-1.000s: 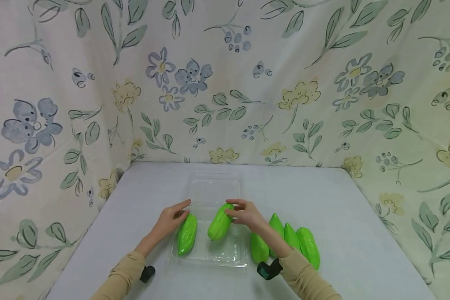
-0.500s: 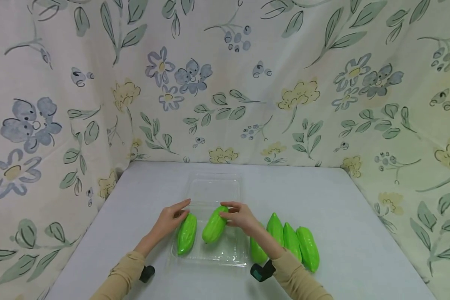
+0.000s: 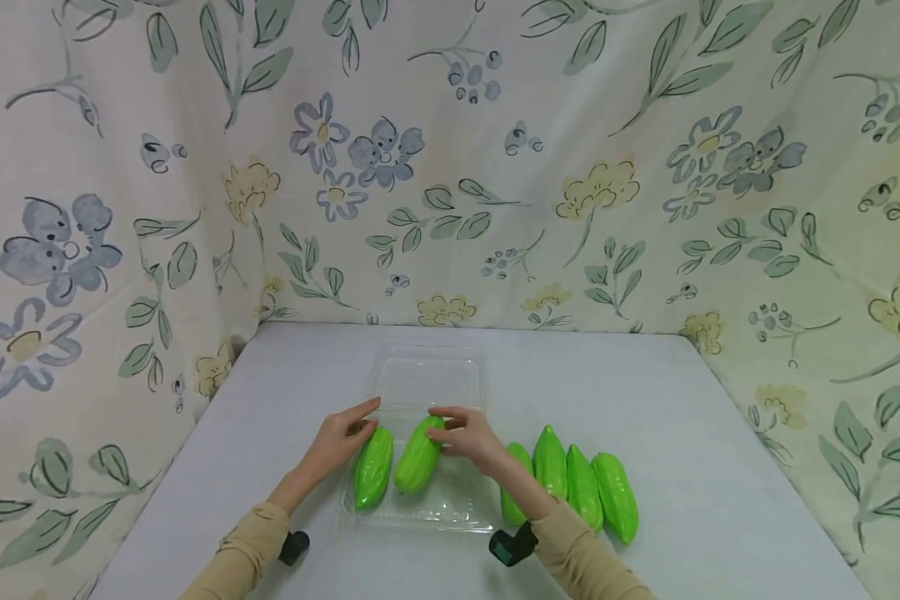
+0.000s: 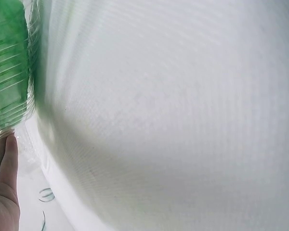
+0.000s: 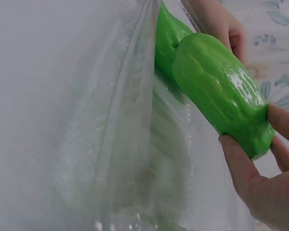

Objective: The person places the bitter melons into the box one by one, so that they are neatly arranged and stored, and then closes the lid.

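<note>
My right hand [image 3: 471, 435] holds a glossy green bumpy gourd [image 3: 418, 458] by its far end, thumb on one side and fingers on the other. The gourd slants above the clear plastic clamshell box [image 3: 457, 507], its near end low. Another such gourd [image 3: 373, 471] lies lengthwise along the box's left side. At the box's far left corner is my left hand [image 3: 341, 435], fingers extended. In the left wrist view, the left fingertips [image 4: 9, 139] meet the ribbed box wall [image 4: 31, 62]. The right wrist view shows the held gourd [image 5: 221, 91] overlapping the lying one [image 5: 166, 53].
The box's clear lid [image 3: 429, 379] lies folded back behind it. Right of the box, several more green gourds [image 3: 550, 462] lie side by side on the white table [image 3: 720, 500], the nearest partly behind my right forearm. A floral curtain [image 3: 450, 250] hangs around the back and sides.
My right hand has carried the held gourd leftward and slightly toward me, closer to the gourd in the box. The left hand and box have stayed in place.
</note>
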`<state>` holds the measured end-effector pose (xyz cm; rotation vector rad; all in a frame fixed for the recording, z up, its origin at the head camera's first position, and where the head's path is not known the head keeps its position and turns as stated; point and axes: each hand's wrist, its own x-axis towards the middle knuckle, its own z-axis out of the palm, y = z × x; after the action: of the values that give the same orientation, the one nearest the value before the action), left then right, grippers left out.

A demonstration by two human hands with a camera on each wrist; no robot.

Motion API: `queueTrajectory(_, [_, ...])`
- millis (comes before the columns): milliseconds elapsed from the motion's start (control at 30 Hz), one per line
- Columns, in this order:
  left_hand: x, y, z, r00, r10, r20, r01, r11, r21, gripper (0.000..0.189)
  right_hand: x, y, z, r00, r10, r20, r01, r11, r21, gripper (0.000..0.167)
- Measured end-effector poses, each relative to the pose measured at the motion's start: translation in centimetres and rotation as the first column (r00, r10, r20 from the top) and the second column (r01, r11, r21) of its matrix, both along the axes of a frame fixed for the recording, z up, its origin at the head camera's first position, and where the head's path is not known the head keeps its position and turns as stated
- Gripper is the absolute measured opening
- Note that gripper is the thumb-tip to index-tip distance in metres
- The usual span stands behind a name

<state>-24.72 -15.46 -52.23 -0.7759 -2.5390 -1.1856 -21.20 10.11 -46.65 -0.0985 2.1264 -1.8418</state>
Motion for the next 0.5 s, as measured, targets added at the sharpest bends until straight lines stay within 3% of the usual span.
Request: queueTrajectory(500, [-0.2, 0.0, -0.3, 1.0, -0.007, -0.006, 0.007, 1.0, 0.002, 0.039, 0.1, -1.5, -0.9, 1.0, 0.03, -0.003, -0.029, 0.996, 0.083, 0.043])
